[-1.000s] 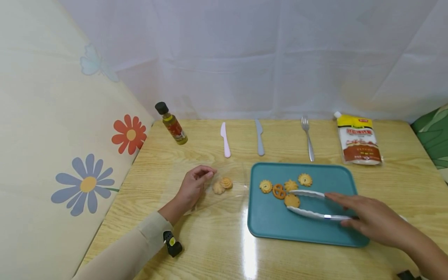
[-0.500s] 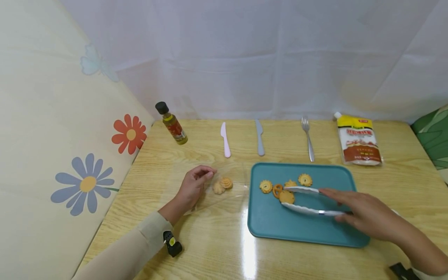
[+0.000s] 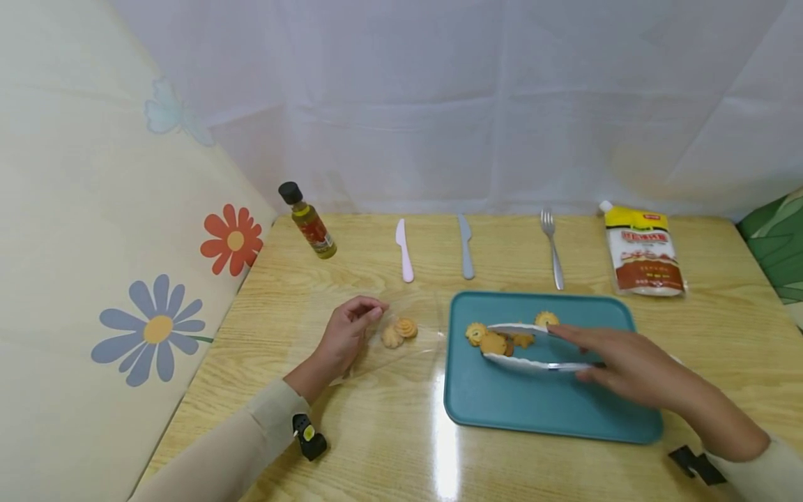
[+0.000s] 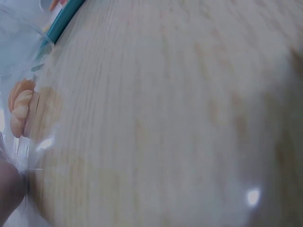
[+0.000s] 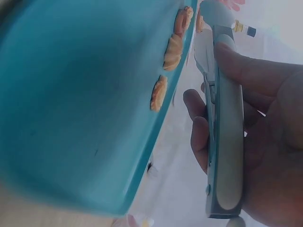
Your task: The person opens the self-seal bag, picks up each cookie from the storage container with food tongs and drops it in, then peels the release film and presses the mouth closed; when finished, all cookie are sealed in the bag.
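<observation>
My right-hand fingers [image 3: 567,336] squeeze the tongs [image 3: 533,346], which have slid left and now clamp a biscuit [image 3: 493,344] over the tray [image 3: 552,411]; the left hand [image 3: 345,335] has stayed pinching the clear bag [image 3: 401,348].

Teal tray [image 3: 552,411], white tongs [image 3: 533,362]

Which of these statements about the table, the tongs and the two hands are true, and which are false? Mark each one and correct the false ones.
1. The right hand holds white tongs over the teal tray. True.
2. The tongs grip a cookie. True.
3. The left hand holds the fork. False: it pinches a clear plastic bag; the fork lies untouched.
4. The clear bag holds no cookies. False: two lie in it.
5. The oil bottle stands on the tray. False: it stands on the table.
</observation>
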Demonstrator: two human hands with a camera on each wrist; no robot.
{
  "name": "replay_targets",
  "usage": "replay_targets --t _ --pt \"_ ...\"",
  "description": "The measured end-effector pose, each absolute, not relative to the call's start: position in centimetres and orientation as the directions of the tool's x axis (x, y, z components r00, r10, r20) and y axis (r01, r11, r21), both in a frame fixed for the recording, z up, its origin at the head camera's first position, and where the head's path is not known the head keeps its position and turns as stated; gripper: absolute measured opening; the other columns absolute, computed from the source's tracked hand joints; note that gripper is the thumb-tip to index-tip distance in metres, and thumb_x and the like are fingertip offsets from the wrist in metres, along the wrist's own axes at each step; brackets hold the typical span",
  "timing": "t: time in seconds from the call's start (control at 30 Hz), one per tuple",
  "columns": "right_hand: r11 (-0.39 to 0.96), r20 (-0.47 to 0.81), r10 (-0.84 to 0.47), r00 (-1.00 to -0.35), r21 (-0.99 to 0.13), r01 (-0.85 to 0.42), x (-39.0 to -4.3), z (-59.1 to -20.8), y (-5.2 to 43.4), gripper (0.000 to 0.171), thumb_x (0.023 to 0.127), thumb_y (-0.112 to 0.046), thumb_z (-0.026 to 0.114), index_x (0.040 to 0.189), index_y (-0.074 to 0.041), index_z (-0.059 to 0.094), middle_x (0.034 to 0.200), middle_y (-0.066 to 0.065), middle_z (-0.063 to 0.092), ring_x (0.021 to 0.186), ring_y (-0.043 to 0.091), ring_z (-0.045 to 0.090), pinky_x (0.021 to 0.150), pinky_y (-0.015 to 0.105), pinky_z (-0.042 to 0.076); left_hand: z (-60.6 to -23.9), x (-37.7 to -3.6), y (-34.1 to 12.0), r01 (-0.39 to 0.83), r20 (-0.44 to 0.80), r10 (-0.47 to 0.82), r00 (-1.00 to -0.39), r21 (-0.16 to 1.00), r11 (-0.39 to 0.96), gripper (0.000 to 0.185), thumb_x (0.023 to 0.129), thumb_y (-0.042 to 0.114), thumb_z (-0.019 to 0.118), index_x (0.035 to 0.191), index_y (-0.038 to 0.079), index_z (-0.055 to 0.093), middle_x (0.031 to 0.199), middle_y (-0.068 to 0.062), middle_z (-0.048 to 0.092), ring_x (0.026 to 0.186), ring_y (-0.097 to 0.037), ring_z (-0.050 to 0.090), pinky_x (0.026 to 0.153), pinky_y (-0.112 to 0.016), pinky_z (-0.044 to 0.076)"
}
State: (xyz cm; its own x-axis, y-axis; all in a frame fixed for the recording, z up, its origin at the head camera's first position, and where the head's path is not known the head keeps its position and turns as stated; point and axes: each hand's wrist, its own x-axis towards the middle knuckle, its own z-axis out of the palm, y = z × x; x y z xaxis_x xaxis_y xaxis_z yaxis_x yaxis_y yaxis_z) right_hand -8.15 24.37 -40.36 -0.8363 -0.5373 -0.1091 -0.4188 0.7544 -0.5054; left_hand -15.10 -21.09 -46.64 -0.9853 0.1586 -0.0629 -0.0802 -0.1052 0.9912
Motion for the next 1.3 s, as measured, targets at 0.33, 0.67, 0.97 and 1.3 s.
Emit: replay_targets --t 0.33,0.67,0.97,1.3 --pt "0.687 -0.025 -0.595 -0.804 -0.535 -0.492 -10.1 -40.5 22.2 0.071 0.09 -0.016 0.08 0.154 -0.015 0.049 0.134 0.014 0.067 0.105 0.024 0.069 0.082 0.046 0.057 -46.7 -15.2 -21.2 -0.076 -0.06 0.158 -0.986 0.992 -0.096 0.016 0.102 0.002 0.062 0.099 0.013 0.073 0.108 -0.002 0.071 0.105 -0.014 0.063 0.093 -0.023 0.052" --pt "0.632 0.013 -0.655 -0.755 -0.539 -0.557 -12.1 -40.7 18.8 0.072 0.092 -0.014 0.079 0.156 -0.014 0.046 0.135 0.009 0.067 0.101 0.021 0.069 0.079 0.042 0.056 -46.7 -15.2 -21.2 -0.083 -0.07 0.152 -0.986 0.993 -0.082 0.017 0.102 0.001 0.061 0.099 0.014 0.072 0.107 0.0 0.071 0.105 -0.013 0.064 0.093 -0.023 0.052" --pt "0.625 -0.016 -0.672 -0.741 -0.55 -0.555 -13.4 -40.8 15.5 0.068 0.096 -0.024 0.076 0.156 -0.016 0.046 0.097 -0.006 0.069 0.076 0.007 0.054 0.066 0.03 0.046 -46.7 -15.2 -21.2 -0.079 -0.065 0.153 -0.986 0.993 -0.086 0.018 0.102 0.001 0.061 0.098 0.014 0.073 0.106 0.0 0.071 0.105 -0.013 0.063 0.093 -0.023 0.052" --pt "0.636 -0.016 -0.674 -0.739 -0.521 -0.569 -14.3 -40.8 12.3 0.068 0.096 -0.026 0.075 0.156 -0.012 0.046 0.106 0.002 0.072 0.075 0.009 0.06 0.068 0.034 0.05 -46.8 -15.2 -21.1 -0.083 -0.07 0.135 -0.988 0.992 -0.095 0.017 0.102 -0.001 0.061 0.098 0.012 0.072 0.103 0.003 0.072 0.103 -0.013 0.063 0.091 -0.023 0.052"
